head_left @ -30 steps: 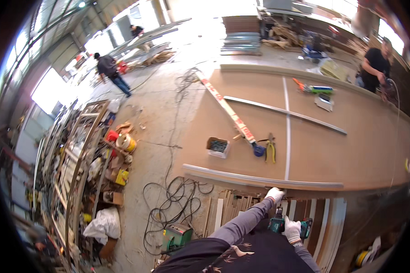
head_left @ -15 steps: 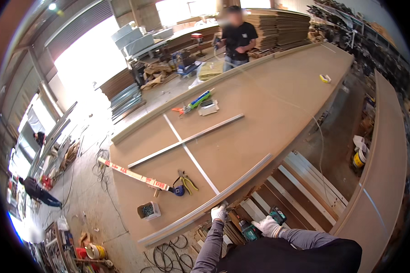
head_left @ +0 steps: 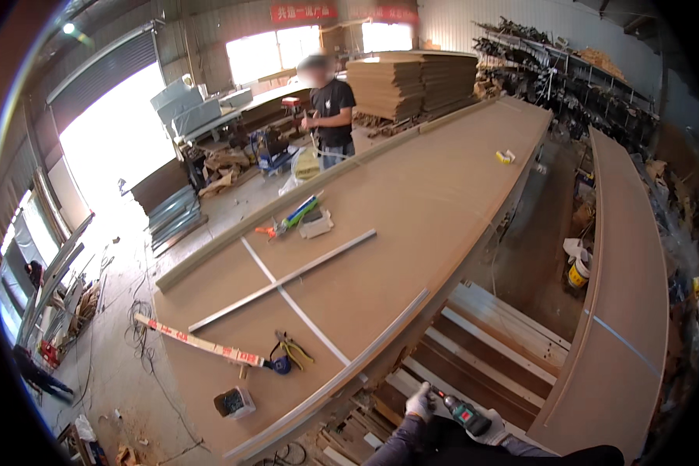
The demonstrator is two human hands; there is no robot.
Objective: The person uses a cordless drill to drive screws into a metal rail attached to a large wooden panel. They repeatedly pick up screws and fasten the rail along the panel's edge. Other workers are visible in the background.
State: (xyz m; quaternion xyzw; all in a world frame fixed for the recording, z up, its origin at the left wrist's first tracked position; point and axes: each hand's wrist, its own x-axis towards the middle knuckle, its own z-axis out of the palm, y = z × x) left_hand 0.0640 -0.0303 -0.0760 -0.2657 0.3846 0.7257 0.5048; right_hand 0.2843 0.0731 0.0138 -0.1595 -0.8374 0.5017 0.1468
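Note:
In my gloved right hand (head_left: 493, 429) is a green and black cordless drill (head_left: 467, 415), gripped at its rear, its nose pointing left. Close to the drill's nose is my gloved left hand (head_left: 421, 402), its fingers curled together; whatever they may hold is too small to make out. Both hands are in front of my body, beside the near edge of a long brown panel (head_left: 412, 303). A metal strip (head_left: 334, 379) runs along that edge. On the panel lie a loose metal bar (head_left: 283, 280), pliers (head_left: 297, 351), a blue tape measure (head_left: 280, 364) and a box of screws (head_left: 234, 402).
A printed wooden strip (head_left: 198, 339) overhangs the panel's left end. A caulking gun (head_left: 293, 217) and a small open box (head_left: 316, 224) lie farther back. Stacked boards (head_left: 481, 349) are below on the right, beside another curved panel (head_left: 621, 311). A co-worker (head_left: 332, 113) stands across the panel.
My left hand has left the panel's edge and come to the drill's nose. The drill has turned and is raised in my right hand. My view has shifted right; the co-worker's hands have come together.

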